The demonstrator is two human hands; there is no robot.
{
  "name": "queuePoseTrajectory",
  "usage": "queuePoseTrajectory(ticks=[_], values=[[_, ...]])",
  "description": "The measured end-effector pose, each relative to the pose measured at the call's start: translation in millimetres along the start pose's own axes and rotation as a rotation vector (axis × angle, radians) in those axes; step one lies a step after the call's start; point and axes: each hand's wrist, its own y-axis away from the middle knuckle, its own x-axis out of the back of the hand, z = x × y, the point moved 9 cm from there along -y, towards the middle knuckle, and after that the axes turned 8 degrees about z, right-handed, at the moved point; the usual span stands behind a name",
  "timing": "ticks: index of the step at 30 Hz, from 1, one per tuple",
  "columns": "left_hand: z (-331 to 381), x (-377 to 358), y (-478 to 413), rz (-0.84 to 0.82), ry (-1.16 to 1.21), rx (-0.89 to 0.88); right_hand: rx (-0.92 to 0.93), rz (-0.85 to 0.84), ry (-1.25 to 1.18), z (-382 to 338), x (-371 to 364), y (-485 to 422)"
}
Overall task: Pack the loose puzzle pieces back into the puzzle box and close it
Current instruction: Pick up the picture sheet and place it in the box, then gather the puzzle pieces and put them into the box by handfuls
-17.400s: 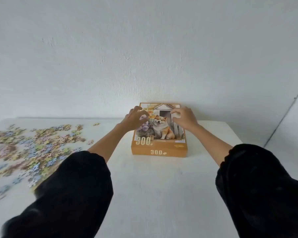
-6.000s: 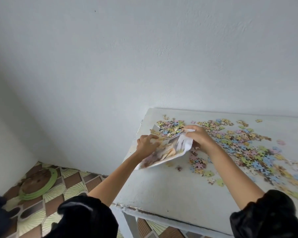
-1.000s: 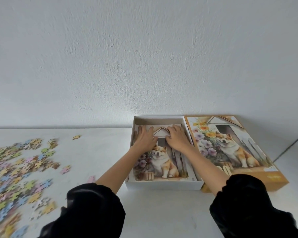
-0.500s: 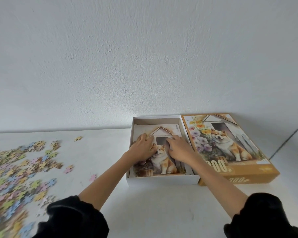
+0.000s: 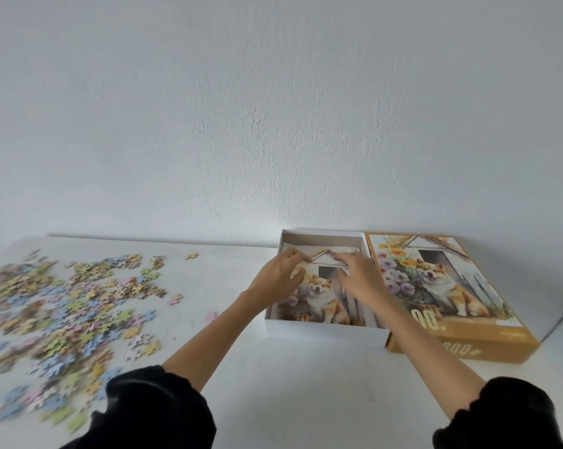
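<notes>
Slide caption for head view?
Left hand and right hand rest on the picture sheet in the open box; lid beside it, pieces unpacked.

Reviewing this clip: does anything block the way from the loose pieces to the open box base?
Nothing visible does. The puzzle pieces lie left of the box base, with only table between. The lid sits off to its right. Only the picture sheet lies inside, under the left hand and right hand.
</notes>
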Motion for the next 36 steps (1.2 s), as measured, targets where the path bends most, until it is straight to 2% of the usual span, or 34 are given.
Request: queuePoseTrajectory(ticks=[5, 11, 17, 23, 30, 36], values=[[2, 46, 25, 0.148, -0.006, 0.008, 0.073, 0.038, -0.114, -38, 15, 0], [-31, 95, 69, 0.245, -0.037, 0.175, 0.198, 0.01, -0.177, -100, -2, 9], [-78, 146, 127, 0.277, -0.092, 0.319, 0.239, -0.052, -0.218, -163, -41, 23], [-118, 193, 170, 0.261, -0.116, 0.317, 0.276, -0.067, -0.232, -220, -81, 42], [-157, 228, 204, 0.192, -0.102, 0.253, 0.233, -0.052, -0.262, -282, -121, 66], [-193, 243, 234, 0.197, -0.127, 0.183, 0.191, -0.035, -0.273, -325, -154, 84]])
